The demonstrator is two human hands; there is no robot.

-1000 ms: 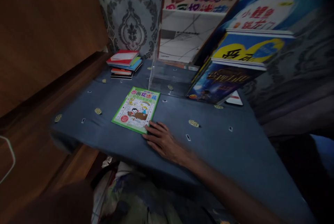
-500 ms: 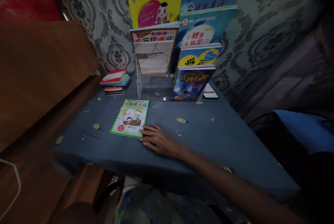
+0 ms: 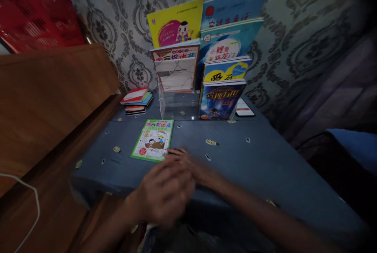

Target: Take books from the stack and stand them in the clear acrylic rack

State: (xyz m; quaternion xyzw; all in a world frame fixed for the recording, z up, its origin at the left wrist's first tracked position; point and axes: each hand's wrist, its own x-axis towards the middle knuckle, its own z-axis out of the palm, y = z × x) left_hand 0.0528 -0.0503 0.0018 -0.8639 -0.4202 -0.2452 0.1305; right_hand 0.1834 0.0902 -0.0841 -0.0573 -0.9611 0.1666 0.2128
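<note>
A green-bordered children's picture book point(image 3: 153, 140) lies flat on the cloth-covered table point(image 3: 235, 174). My right hand point(image 3: 185, 158) rests on the table at the book's lower right corner, its visible fingers stretched out and the tips at the cover's edge. In front of it, nearer the camera, my left hand point(image 3: 165, 192) is raised and hides part of the right one. Motion smears the left fingers; they look bent, and I cannot make out anything in them.
Behind the book stands a clear acrylic rack point(image 3: 179, 110) with several upright books, including a dark blue one point(image 3: 220, 101). A small book stack point(image 3: 137, 100) sits at the back left, a phone point(image 3: 245, 108) at the back right. A red basket point(image 3: 38, 19) is at upper left.
My left hand has come into view from below and now hangs in front of the right. The right hand stays by the book's corner. The camera view has shifted slightly.
</note>
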